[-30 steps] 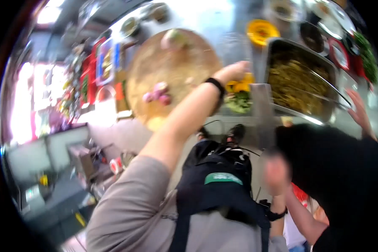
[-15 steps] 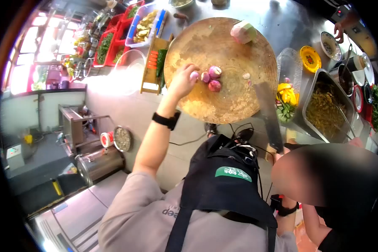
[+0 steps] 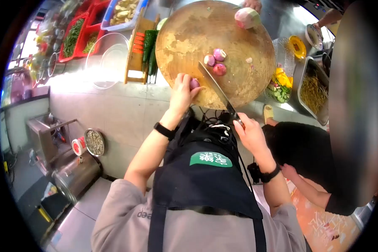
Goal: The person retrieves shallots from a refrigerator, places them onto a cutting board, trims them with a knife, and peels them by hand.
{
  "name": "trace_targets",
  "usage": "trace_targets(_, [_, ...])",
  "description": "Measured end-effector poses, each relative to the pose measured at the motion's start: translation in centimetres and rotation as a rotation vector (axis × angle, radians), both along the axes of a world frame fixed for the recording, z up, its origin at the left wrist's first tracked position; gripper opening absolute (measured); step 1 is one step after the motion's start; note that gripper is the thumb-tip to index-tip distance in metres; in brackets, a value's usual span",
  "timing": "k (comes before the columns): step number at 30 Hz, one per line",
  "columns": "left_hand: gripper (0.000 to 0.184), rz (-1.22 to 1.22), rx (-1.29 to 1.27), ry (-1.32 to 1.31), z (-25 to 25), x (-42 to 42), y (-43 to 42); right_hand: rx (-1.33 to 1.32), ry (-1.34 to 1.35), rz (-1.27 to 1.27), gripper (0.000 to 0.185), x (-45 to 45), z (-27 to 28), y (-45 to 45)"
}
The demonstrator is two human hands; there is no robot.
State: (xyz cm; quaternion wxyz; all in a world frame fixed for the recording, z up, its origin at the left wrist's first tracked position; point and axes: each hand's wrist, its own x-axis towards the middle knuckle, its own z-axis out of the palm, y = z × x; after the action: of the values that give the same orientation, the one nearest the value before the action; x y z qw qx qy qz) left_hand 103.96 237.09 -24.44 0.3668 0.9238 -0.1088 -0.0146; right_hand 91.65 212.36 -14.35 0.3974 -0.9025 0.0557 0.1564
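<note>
My left hand (image 3: pixel 181 95) is closed around a small red onion (image 3: pixel 194 84) near the lower left edge of the round wooden chopping board (image 3: pixel 185 38). In my right hand (image 3: pixel 253 133) is the handle of a kitchen knife (image 3: pixel 220 93). Its long blade slants up and left over the board, the tip near the loose onions. Three more red onions lie together there: one on the left (image 3: pixel 209 60), one at the top (image 3: pixel 219 54) and one below (image 3: pixel 219 69). Small pale scraps (image 3: pixel 249 60) sit to their right.
A large pinkish-white vegetable (image 3: pixel 247 18) rests at the board's far edge, with another person's hand (image 3: pixel 253 5) behind it. Cucumbers (image 3: pixel 149 46) stand left of the board. On the right are a metal tray (image 3: pixel 301 90) of food and a co-worker in black (image 3: pixel 302 147).
My left hand has drawn the onion away from the others toward the board's near left edge. My right hand has brought the knife from the right side to over the board. The view has shifted.
</note>
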Motion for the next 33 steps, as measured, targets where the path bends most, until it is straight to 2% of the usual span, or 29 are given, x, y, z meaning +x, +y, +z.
trace_targets(2, [0.047,0.029,-0.152,-0.054,0.3,-0.2,0.4,-0.072,-0.055,0.025,0.027,0.2,-1.5,1.0])
trace_targets(6, [0.042,-0.050,-0.198,-0.063,0.1,-0.1,1.8,-0.116,-0.093,0.029,0.028,0.3,-1.5,1.6])
trace_targets(9, [0.035,-0.191,-0.144,-0.143,1.0,0.4,1.9,-0.104,-0.171,0.061,0.027,0.7,-0.1,1.6])
trace_targets(13, [0.030,-0.212,-0.141,-0.066,-0.4,0.7,1.2,-0.127,-0.169,0.142,0.025,2.1,0.6,0.7])
trace_targets(15, [0.028,-0.187,-0.074,-0.172,-0.3,0.7,0.8,-0.148,-0.116,0.210,0.029,2.4,0.2,0.1])
trace_targets(19, [0.028,-0.170,-0.050,-0.164,-0.1,0.7,0.5,-0.131,-0.043,0.232,0.030,2.9,0.5,-0.8])
trace_targets(28, [0.030,-0.170,-0.047,-0.195,-0.1,0.6,0.4,-0.106,-0.076,0.289,0.025,3.5,0.0,-2.5])
trace_targets(33, [0.029,-0.144,-0.034,-0.149,-0.9,0.4,0.4,-0.102,-0.013,0.396,0.023,4.9,0.9,-4.4])
